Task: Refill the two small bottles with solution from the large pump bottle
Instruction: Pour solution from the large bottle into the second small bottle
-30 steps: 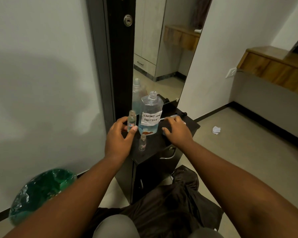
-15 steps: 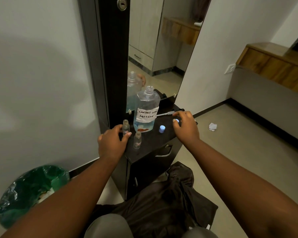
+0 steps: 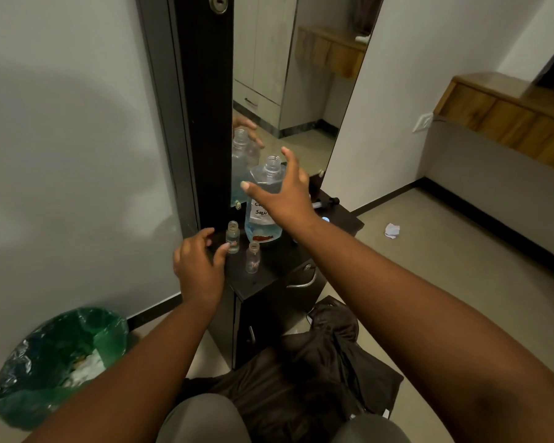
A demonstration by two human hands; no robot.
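On table: right hand (image 3: 285, 199) fingers spread, empty, just before upright large bottle (image 3: 264, 199); left hand (image 3: 199, 263) loosely cups small bottle (image 3: 232, 241).

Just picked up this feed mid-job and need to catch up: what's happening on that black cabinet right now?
A person is setting up a refill. The right hand is spread open, closing in on the uncapped large bottle of blue solution, with no grip on it yet. The left hand rests at the edge of the cabinet, thumb against one small bottle. The other small bottle stands free beside it. Both are uncapped and look empty.
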